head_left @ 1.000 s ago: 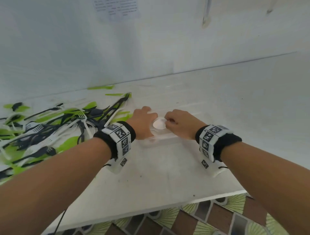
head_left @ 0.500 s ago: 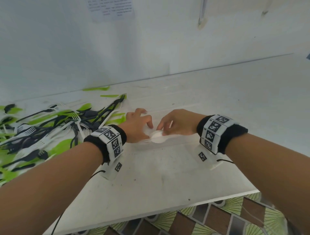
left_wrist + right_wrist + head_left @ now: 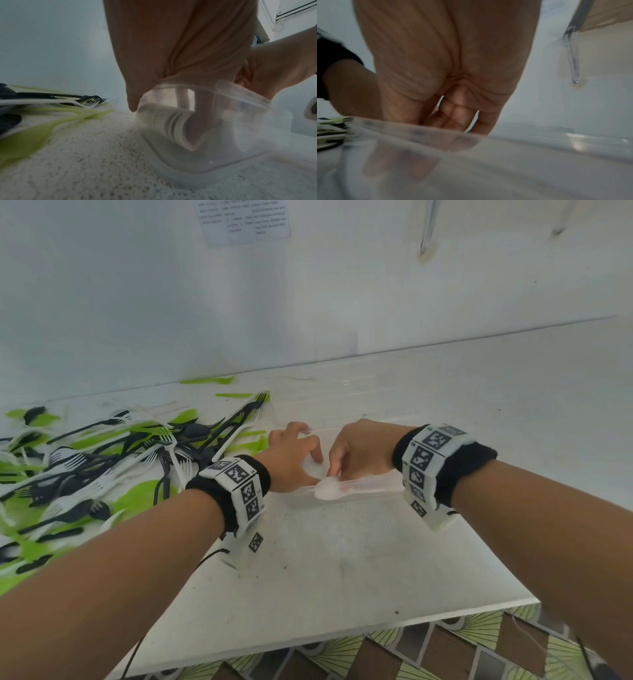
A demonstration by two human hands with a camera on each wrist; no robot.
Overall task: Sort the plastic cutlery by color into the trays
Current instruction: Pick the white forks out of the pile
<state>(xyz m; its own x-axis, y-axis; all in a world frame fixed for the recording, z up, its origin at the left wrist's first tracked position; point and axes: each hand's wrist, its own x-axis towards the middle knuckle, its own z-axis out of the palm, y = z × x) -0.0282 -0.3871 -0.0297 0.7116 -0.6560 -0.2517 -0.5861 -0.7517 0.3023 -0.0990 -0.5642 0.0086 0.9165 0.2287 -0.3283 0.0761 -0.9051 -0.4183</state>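
My left hand [image 3: 291, 457] and right hand [image 3: 359, 453] are close together over the near left corner of a clear plastic tray [image 3: 363, 491], both reaching down into it. In the left wrist view my left fingers [image 3: 195, 128] curl down inside the tray [image 3: 231, 155] against a stack of white spoons [image 3: 164, 123], pressing on the nested bowls. My right fingers are bent down toward the same stack [image 3: 325, 489]; the right wrist view shows them curled behind the blurred tray wall [image 3: 436, 155], but I cannot tell whether they actually pinch a spoon. The spoon bowls sit at the tray's near left end, directly under my fingertips, with the handles running away beneath my right wrist.

To the left of my left hand, well apart from the tray, the unsorted pile of cutlery [image 3: 102, 460] spreads over the white table [image 3: 325, 570]: black forks, white forks and green pieces, all tangled. A few green pieces [image 3: 209, 380] lie beyond my left hand by the wall. Above both hands a printed paper [image 3: 243, 220] is stuck to the wall.
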